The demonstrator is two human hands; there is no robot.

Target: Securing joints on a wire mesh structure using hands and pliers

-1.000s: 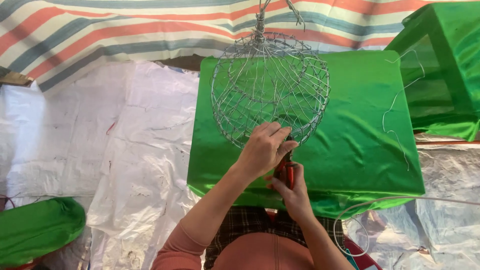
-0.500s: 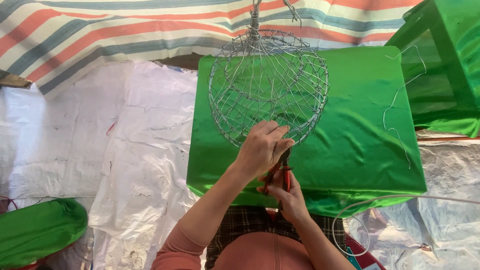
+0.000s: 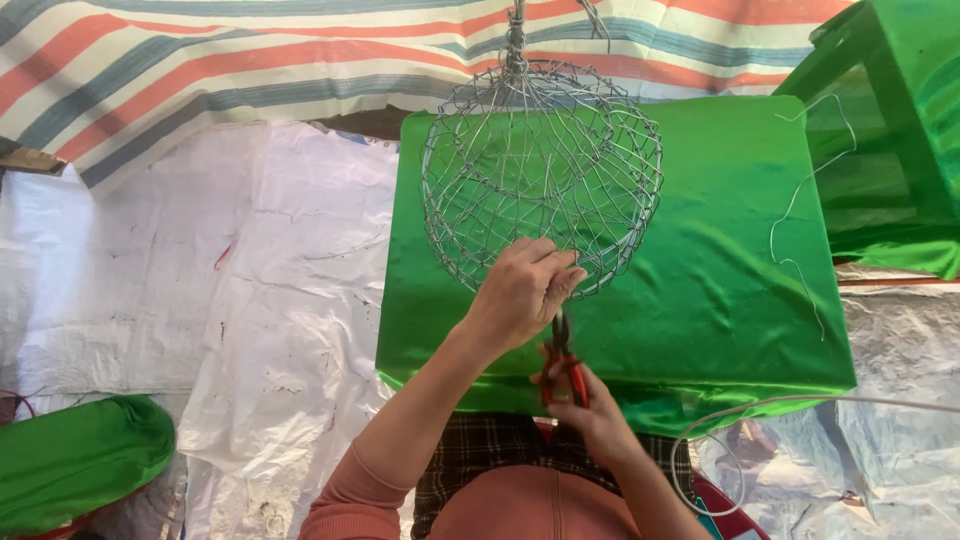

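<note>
1. Gripping the lower rim of the wire basket frame [image 3: 541, 175], your left hand [image 3: 522, 290] is sitting at the centre of the frame, fingers curled and pinching the wire where the mesh meets the rim.
2. Your right hand [image 3: 590, 405] is working just below it, lower centre, wrapped shut around the red handles of the pliers [image 3: 562, 358]; the plier tips are pointing up toward the rim, and whether they are actually biting a strand is hidden behind your left fingers.
3. The wire frame is resting on the green cloth-covered table [image 3: 700, 300], its twisted stem reaching toward the top edge of the frame, its rounded body filling the upper centre.
4. You are doing best by keeping the left pinch right beside the plier tips, so the rim is not springing or rolling while you are twisting.
5. You are getting a tighter joint if you are turning the pliers with the wrist and holding them square to the rim, rather than pulling the frame toward you.
6. A loose bent wire [image 3: 800, 230] is lying on the cloth at the right, well apart from both hands, and a long pale wire [image 3: 780, 405] is curving across the lower right; keeping your right forearm away from that one is saving you a snag.
7. A striped tarp [image 3: 200, 70] is hanging across the top, white plastic sheeting [image 3: 250, 300] is covering the ground at left.
</note>
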